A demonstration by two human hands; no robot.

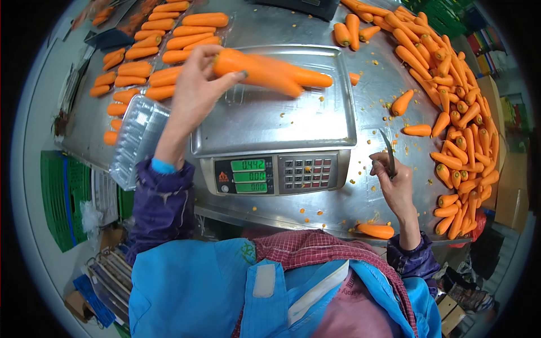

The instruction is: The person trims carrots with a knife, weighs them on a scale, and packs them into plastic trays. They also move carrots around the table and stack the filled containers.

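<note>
My left hand (197, 84) grips a motion-blurred carrot (256, 70) by its thick end, over the steel pan (270, 132) of a weighing scale. Just behind it, a second carrot (316, 78) shows its tip over the pan; the rest is partly covered. Clear plastic shows beneath the held carrot. The scale's green display (248, 165) reads 0.442 on its top line. To the right of the scale, my right hand (397, 186) is closed around a small knife (389, 147), its curved blade pointing up and away from me.
A big heap of carrots (465, 118) covers the table's right side. Filled carrot trays (205, 28) line the left, beside stacked clear trays (138, 141). One carrot (376, 230) lies at the front edge. Trimmed bits and a few loose carrots (402, 103) dot the steel table.
</note>
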